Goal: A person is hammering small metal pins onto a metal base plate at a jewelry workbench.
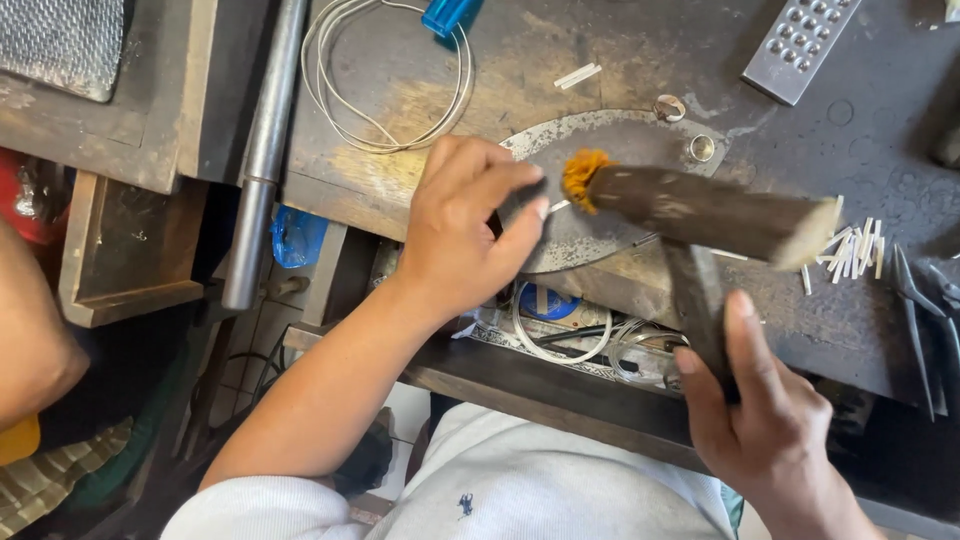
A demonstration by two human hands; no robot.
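My right hand [765, 415] grips the dark handle of a wooden mallet [705, 212], whose long head lies across the bench with a frayed orange end pointing left. My left hand [470, 230] pinches a small pale metal strip against a round grey steel plate [610, 135] set into the bench, just beside the mallet's orange end. The strip is mostly hidden by my fingertips.
A coil of white wire [385, 75] lies at the back left, next to a steel rod [262, 150]. Several short white metal strips [850, 250], two small rings [686, 128], a dimpled steel block [800, 40] and dark pliers [925, 310] lie on the dark bench. Another person's arm [30, 340] is at left.
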